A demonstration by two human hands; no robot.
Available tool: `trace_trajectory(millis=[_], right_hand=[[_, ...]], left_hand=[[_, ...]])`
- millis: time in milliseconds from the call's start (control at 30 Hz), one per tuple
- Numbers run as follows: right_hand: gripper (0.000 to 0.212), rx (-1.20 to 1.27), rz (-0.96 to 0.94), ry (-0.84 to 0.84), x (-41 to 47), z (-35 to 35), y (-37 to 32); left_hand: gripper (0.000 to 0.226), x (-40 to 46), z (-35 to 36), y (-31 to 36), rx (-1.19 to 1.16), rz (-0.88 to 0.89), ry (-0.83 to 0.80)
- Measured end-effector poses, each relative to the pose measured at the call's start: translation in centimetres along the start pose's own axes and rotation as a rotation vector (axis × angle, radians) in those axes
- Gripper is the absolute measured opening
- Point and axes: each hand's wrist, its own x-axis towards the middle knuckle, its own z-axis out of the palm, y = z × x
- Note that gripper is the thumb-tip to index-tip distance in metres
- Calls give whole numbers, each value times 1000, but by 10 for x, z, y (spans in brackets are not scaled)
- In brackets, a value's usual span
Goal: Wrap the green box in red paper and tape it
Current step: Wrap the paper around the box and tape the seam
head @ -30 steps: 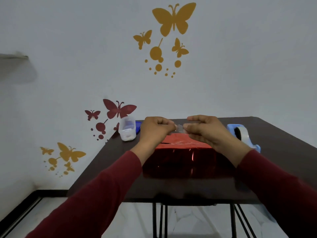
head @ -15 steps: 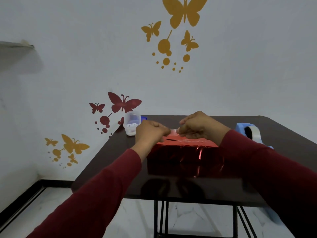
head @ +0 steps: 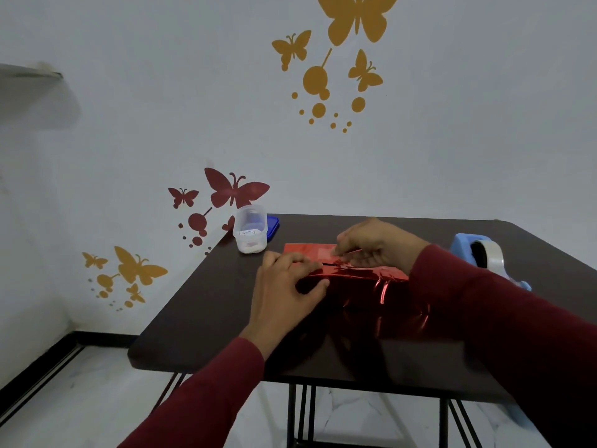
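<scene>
There, hands (head: 284,286) at paper (head: 361,273) seam.

We find no text, brand or number that we can read anywhere in the view. The clear plastic container (head: 250,233) at the far left corner of the tabletop (head: 206,305) carries a small white label with dark marks, but they are too small and blurred for us to make out.
</scene>
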Motion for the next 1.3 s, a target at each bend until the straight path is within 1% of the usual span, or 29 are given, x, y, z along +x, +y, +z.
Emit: trace_trajectory(millis=[233,400,533,733,933,1033,1100,1167,1233,1300], right_hand=[[21,-12,2,10,7,3,4],[17,-38,10,15,10,5,7],[18,-51,9,23,12,6,7],[30,-112,3,60,16,9,7],[19,-231,-10,114,16,16,5],[19,-267,-9,129,15,18,3],[22,-281,1,136,15,19,2],[26,-296,11,144,15,20,2],[28,-304,21,150,15,21,1],[28,-317,23,156,16,22,0]], left_hand=[[40,-7,6,-5,6,21,88],[40,-9,7,-7,24,46,112],[39,-10,7,-6,18,40,123],[39,-10,6,-6,13,41,126],[40,-9,8,-8,13,49,117],[41,-9,8,-7,26,48,124],[47,-9,8,-5,21,37,130],[58,-8,5,-3,14,12,78],[66,-6,2,0,44,0,-19],[61,-5,2,2,67,-11,-84]])
